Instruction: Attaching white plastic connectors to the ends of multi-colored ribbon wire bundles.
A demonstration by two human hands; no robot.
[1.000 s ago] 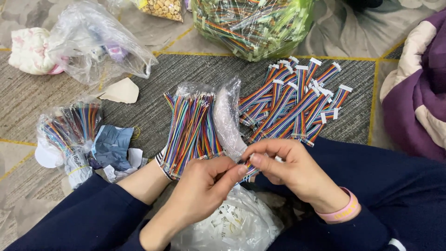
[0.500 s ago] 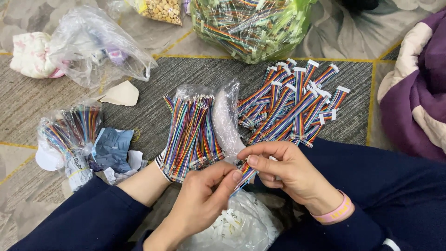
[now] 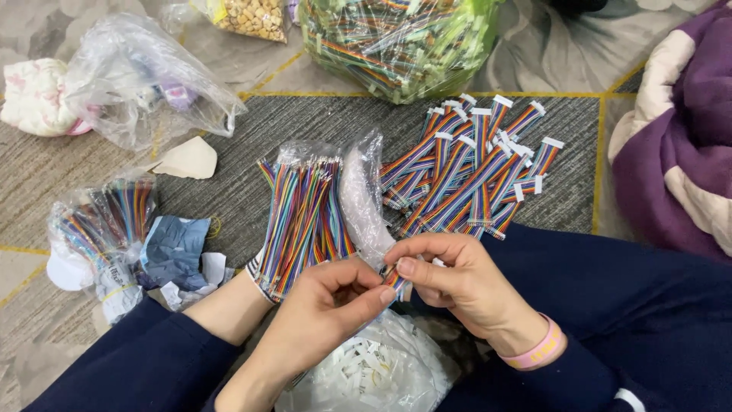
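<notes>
Rainbow-striped ribbon cables cover the middle of the grey woven mat (image 3: 229,206). Both hands meet low in the frame over the person's lap. The right hand (image 3: 457,286) pinches the near end of one cable (image 3: 396,281) between thumb and forefinger, its other fingers curled loosely. The left hand (image 3: 328,309) comes up from below with thumb and forefinger closed at the same spot, just touching the right thumb tip. The pinched cable end is mostly hidden by the fingers, so the left hand seems to grip it too, though that is hard to confirm.

Just beyond the hands lies a loose pile of cables (image 3: 473,172) with white plugs at their far ends, fanned out toward the upper right. Beside it to the left sits a clear plastic packet of cables (image 3: 301,214), its open end crumpled near the right hand. Under the wrists rests a clear bag of small white parts (image 3: 374,370). Farther left are another packet of cables (image 3: 99,221) and crumpled blue paper (image 3: 171,248). At the top edge stands a large green-tinted bag full of cables (image 3: 396,42). A purple and cream blanket (image 3: 682,145) lies at the right. A pink band (image 3: 537,352) circles the right wrist.
</notes>
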